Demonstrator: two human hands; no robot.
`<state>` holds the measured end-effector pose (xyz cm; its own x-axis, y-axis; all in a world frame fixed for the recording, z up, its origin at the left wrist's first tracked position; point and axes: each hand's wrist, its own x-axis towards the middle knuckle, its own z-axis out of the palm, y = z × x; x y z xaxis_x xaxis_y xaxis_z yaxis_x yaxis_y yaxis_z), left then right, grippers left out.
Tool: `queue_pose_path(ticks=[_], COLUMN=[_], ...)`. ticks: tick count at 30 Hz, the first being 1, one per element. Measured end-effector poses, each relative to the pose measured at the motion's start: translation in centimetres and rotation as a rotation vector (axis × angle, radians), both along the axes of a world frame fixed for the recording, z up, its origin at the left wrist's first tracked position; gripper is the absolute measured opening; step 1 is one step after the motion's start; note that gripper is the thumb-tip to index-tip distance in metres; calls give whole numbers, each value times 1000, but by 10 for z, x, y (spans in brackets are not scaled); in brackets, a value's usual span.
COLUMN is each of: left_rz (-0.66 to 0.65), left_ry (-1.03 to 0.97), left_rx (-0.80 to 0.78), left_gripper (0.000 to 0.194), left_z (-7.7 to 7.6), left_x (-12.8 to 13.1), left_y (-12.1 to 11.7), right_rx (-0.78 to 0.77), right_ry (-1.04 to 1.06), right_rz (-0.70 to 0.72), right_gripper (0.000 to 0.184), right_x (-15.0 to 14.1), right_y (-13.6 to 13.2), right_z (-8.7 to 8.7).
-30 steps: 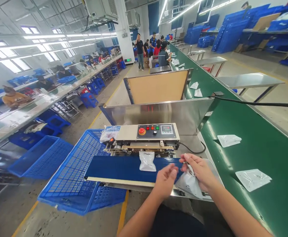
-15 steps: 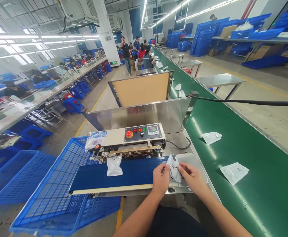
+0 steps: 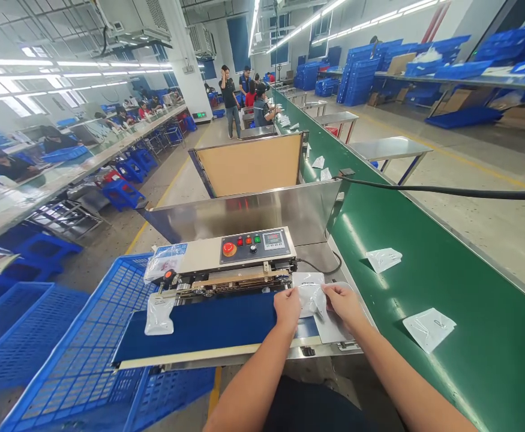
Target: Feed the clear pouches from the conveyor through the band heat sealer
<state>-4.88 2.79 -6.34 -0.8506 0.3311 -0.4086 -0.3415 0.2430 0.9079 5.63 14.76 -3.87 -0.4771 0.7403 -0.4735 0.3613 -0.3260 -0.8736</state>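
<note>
A white plastic pouch [image 3: 309,294] is pinched at its two sides between my left hand [image 3: 288,309] and my right hand [image 3: 342,305]. Its top edge lies flat and spread, close to the right end of the band sealing machine [image 3: 244,252]. Both hands are closed, over the right end of the machine's blue belt [image 3: 208,327]. Another white pouch [image 3: 159,315] sits upright at the belt's left end. What the pouch in my hands contains is hidden.
A green conveyor [image 3: 379,300] runs along my right with several white pouches [image 3: 429,329] lying on it. A blue basket [image 3: 64,366] stands below the belt's left end. Behind the machine rises a metal panel [image 3: 244,213]. A black cable [image 3: 446,191] crosses the conveyor.
The pouch in my hands has moved up toward the sealing machine, its top edge now spread flat. The other pouch has travelled left along the blue belt to its end.
</note>
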Motion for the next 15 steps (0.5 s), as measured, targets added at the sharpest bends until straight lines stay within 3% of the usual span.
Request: queue_pose_path(ticks=[5, 11, 13, 15], left_rz=[104, 166, 180, 220], left_ry=[-1, -28, -13, 49], left_rx=[-25, 6, 8, -14], left_gripper=[44, 57, 60, 58], left_z=[1, 3, 6, 10], left_x=[-16, -38, -43, -45], left_y=[-20, -58, -73, -91], right_rx=[-57, 53, 127, 244], right_ry=[-33, -66, -65, -41], right_rz=[98, 257, 282, 236], right_gripper=[33, 44, 50, 57], right_x=[-29, -62, -62, -43], right_y=[-2, -37, -37, -19], right_z=[-6, -9, -2, 6])
